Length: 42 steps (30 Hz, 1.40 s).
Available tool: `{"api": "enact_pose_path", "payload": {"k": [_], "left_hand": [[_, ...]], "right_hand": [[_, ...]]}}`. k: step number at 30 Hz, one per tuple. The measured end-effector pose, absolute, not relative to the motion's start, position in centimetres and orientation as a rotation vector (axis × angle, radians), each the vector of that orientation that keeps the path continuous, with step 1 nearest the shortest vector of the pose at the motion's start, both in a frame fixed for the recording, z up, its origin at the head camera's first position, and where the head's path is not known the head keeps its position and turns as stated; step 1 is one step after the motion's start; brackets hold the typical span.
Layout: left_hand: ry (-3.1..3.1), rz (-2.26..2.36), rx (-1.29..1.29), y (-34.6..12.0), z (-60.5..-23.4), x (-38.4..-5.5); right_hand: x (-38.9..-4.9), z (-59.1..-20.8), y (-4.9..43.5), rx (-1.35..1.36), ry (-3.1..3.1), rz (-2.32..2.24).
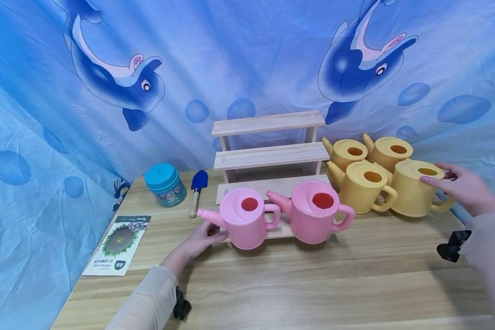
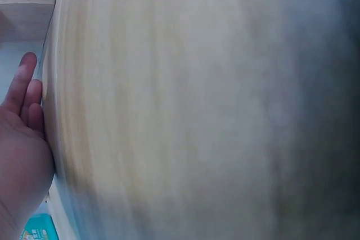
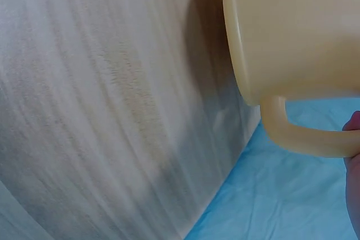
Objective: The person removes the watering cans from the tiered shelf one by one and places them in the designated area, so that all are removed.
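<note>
My right hand (image 1: 462,188) holds the handle of the front-right yellow watering can (image 1: 414,190), with the thumb near its top rim. In the right wrist view, fingers (image 3: 353,155) are at the can's handle (image 3: 304,139); most of the hand is out of frame. My left hand (image 1: 200,240) rests on the table at the left end of the wooden step stand (image 1: 272,158), beneath the spout of a pink watering can (image 1: 245,224). Its fingers (image 2: 22,85) are loosely bent in the left wrist view. A second pink watering can (image 1: 311,217) stands beside the first on the lowest step.
More yellow watering cans (image 1: 363,188) cluster right of the stand. To its left are a blue-bladed trowel (image 1: 198,188), a teal lidded tub (image 1: 165,183) and a seed packet (image 1: 117,245) on the wooden table (image 1: 293,288). A blue dolphin curtain (image 1: 247,59) hangs behind.
</note>
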<state>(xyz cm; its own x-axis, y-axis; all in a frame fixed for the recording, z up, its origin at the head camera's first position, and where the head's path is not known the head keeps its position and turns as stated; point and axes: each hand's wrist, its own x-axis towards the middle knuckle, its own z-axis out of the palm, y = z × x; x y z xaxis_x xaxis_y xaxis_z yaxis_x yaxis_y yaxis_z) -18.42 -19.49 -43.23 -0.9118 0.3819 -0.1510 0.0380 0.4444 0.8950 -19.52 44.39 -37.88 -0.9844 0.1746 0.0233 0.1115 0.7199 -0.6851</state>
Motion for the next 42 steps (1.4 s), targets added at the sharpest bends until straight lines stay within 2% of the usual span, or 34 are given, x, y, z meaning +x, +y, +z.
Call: {"api": "enact_pose_path", "payload": {"k": [6, 14, 24, 34, 38, 42], "left_hand": [[2.370, 1.455, 0.396, -19.3, -42.5, -18.0], [2.381, 1.455, 0.369, -20.1, -45.2, -19.3], [2.391, 1.456, 0.392, -20.2, -45.4, -19.5], [2.377, 1.452, 0.387, -20.3, -45.7, -19.6], [2.363, 1.458, 0.380, -20.2, -45.6, -19.6], [2.352, 1.450, 0.397, -19.7, -43.7, -18.8]], "right_hand": [[-19.2, -38.5, 44.4, -0.246, -2.832, 1.091], [-19.1, -38.7, 44.5, -0.248, -2.864, 1.007], [-19.4, -38.2, 45.5, -0.252, -2.936, 0.981], [-21.3, -34.4, 44.0, -0.189, -2.936, 0.891], [-21.9, -31.8, 41.8, -0.031, -2.994, 0.955], [-22.4, -30.0, 39.0, 0.133, -3.032, 1.037]]}}
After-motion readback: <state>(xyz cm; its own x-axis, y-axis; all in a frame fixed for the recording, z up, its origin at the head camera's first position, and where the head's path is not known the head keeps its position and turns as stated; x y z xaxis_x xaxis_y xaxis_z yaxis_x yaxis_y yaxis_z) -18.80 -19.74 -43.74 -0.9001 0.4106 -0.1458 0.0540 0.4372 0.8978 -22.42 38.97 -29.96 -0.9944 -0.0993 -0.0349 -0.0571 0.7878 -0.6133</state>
